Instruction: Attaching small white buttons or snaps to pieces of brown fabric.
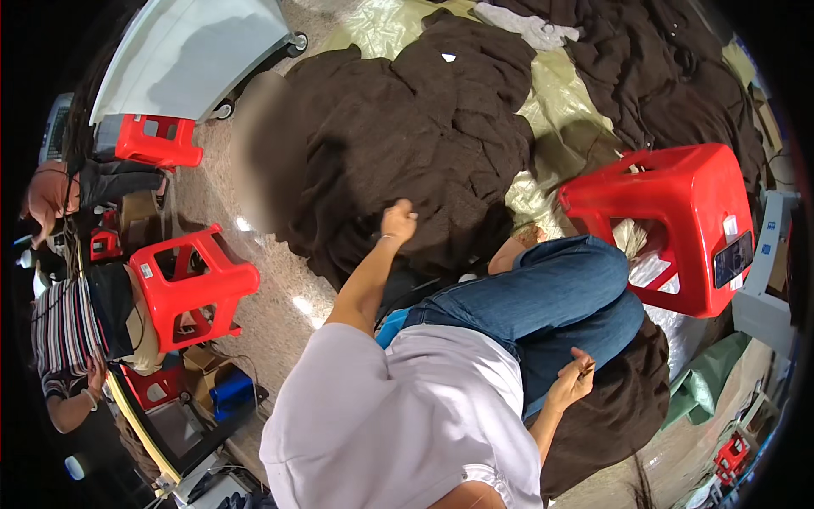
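A large heap of dark brown cloth [424, 127] lies on the floor in front of me. Over its near part is my left hand [398, 222], arm stretched forward and fingers curled closed. Whether it pinches a bit of the cloth or something tiny, I cannot tell. My right hand [571, 383] is by my bent knees in blue jeans, its fingers pinched together. A small dark thing shows at those fingertips, too small to name. Beneath this hand more brown cloth [610, 416] is spread.
At right stands a red plastic stool [670, 187] with a phone [733, 259] on it. Another red stool [193, 284] is at left, near a person in a striped top [68, 327]. A pale wheeled panel [191, 59] stands far left. Yellowish plastic sheeting [555, 106] underlies the cloth.
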Available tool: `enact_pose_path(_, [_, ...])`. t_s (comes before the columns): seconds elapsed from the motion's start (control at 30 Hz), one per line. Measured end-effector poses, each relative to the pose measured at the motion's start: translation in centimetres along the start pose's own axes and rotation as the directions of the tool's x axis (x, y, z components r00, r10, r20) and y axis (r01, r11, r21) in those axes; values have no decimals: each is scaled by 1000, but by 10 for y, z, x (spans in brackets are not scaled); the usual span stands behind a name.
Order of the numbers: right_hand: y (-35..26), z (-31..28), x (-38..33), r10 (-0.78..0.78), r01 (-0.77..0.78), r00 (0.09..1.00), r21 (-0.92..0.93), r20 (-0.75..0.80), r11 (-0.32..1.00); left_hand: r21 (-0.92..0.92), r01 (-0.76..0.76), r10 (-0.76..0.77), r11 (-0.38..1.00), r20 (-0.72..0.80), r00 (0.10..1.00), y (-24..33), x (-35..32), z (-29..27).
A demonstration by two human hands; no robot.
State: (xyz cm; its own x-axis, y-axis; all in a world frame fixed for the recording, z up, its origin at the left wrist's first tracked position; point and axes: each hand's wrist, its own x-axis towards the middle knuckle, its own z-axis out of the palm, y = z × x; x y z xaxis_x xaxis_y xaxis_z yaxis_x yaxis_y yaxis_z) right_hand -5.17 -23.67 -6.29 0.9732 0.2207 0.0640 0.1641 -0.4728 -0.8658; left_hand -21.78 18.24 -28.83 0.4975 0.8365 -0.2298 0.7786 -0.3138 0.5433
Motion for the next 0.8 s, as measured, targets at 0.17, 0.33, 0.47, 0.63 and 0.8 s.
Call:
enact_pose_path(0.17, [-15, 24, 10, 181, -170, 983, 316, -4, 933, -776, -105, 503, 621, 292, 814, 193, -30, -20])
enact_pose_path(0.33, [-76, 72, 38, 57, -53, 998, 486, 7, 872, -902, -165, 802, 399, 256, 540, 328, -80, -105])
enact_pose_path(0.47, [-51, 83, 49, 101, -107, 994, 607, 44, 787, -907, -356, 940, 224, 105, 324, 374, -122, -117])
enact_pose_path(0.63, [-50, 54, 78, 150, -114, 988, 804, 31, 584, -933, -249, 825, 260, 81, 559, 379, -134, -96])
enact_pose_path(0.8, [-54, 17, 79, 419, -201, 906, 809, -61, 553, -549, -607, 602, 575, -218, 768, 306, -92, -44])
